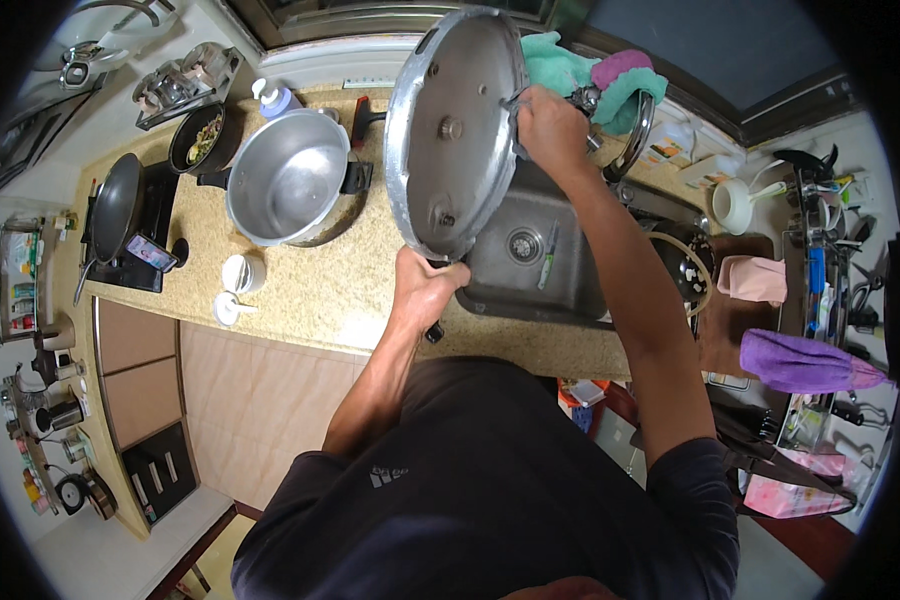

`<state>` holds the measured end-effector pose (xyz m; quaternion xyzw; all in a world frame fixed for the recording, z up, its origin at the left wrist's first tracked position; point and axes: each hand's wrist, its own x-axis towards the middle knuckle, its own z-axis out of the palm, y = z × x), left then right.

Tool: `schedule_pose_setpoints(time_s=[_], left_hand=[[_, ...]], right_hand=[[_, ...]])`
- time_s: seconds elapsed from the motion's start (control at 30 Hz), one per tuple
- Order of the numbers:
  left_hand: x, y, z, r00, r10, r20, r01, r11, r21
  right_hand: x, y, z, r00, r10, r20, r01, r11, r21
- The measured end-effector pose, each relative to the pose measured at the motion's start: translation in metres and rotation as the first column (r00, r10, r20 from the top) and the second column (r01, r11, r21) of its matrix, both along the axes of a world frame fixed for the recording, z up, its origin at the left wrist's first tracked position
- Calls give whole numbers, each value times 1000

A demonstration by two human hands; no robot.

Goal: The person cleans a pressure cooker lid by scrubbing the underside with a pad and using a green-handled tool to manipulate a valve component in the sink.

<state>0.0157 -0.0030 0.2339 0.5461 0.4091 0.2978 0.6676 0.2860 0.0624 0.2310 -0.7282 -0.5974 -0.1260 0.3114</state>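
Note:
A metal pressure cooker lid [461, 86] is tilted up on edge beside the sink, its inner face with valve fittings towards me. My left hand [429, 289] grips it low, by its black handle [435, 331], which sticks out below the fist. At the lid's right rim my right hand [556, 133] pinches a grey cloth or scrubber [516, 112] against the metal; the fingers partly hide it. To the left, the open pressure cooker pot [289, 180] with black side handles stands on the counter, its inside bare metal.
A knife with a green handle [547, 262] lies in the sink [495, 289] near the drain. The faucet [641, 139], draped with green cloths [555, 64], stands behind. Leftward are a white tub [241, 274], a pan with food [195, 161], a wok [116, 210] and a phone [150, 253].

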Motion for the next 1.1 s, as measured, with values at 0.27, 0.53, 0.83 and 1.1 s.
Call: schedule_pose_setpoints(time_s=[0.27, 0.53, 0.83, 1.1], left_hand=[[-13, 8, 1, 968, -28, 250, 125, 916, -382], [-21, 14, 8, 948, -45, 316, 196, 864, -464], [-20, 13, 21, 971, -122, 204, 190, 917, -352], [-24, 12, 5, 931, -9, 365, 212, 828, -519]], right_hand=[[8, 1, -17, 991, -42, -129, 66, 981, 182], [20, 3, -4, 995, -101, 14, 101, 994, 32], [27, -4, -20, 991, -115, -74, 119, 992, 41], [32, -21, -47, 804, 72, -590, 44, 983, 180]])
